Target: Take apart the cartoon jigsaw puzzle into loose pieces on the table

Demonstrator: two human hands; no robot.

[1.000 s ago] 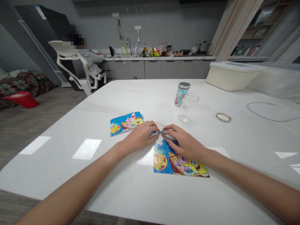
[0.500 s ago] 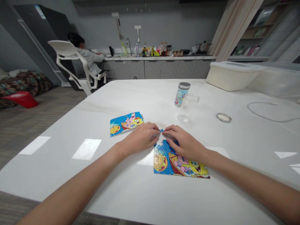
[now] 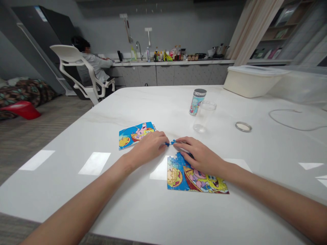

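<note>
A small blue jigsaw piece is pinched in the fingertips of my left hand. Just across from it, blue jigsaw pieces lie at the index fingertip of my right hand, whose fingers are stretched out and apart. The right hand's thumb rests over the top of a partly joined jigsaw puzzle with a yellow and a pink cartoon figure in a boat; the hand hides part of its upper side. Behind my left hand stands a folded picture card with the same scene.
A printed canister with a metal lid stands behind a clear open jar. A round lid and a pale cable lie on the right. Plastic bins are at the back right. A person sits in a white chair.
My left hand has drawn a little to the left, away from my right hand, with a blue jigsaw piece in its fingertips. Blue pieces now show between the hands.
</note>
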